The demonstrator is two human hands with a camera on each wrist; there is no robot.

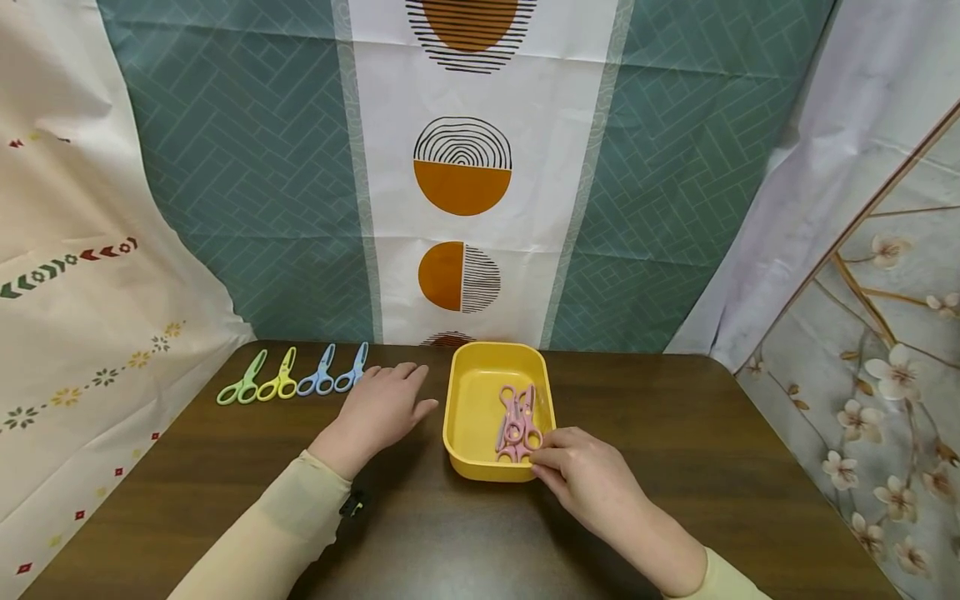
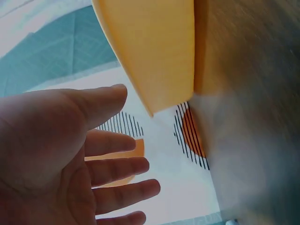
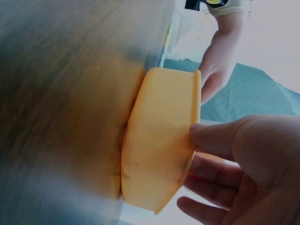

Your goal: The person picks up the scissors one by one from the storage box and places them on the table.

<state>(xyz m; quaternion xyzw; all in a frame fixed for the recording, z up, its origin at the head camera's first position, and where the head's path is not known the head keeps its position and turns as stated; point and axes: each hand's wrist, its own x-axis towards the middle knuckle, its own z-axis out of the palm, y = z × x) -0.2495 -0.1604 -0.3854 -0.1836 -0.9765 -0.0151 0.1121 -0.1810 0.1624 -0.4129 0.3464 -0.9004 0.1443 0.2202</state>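
A yellow tray (image 1: 465,417) with a raised rim stands on the table, and pink scissors (image 1: 522,410) lie overlapping in its right half. My right hand (image 1: 592,475) pinches the tray's near right corner. In the right wrist view, its thumb (image 3: 206,136) is on the rim from outside while the fingers reach over to the inner side, their tips partly hidden. My left hand (image 1: 386,408) hovers left of the tray with fingers spread, holding nothing. In the left wrist view, the thumb (image 2: 105,103) is apart from the tray's side.
At the back left lie green scissors (image 1: 243,387), yellow scissors (image 1: 281,382) and two blue scissors (image 1: 318,379) in a row. Behind the brown table (image 1: 660,417) hangs a patterned cloth (image 1: 465,225). More cloth hangs at both sides.
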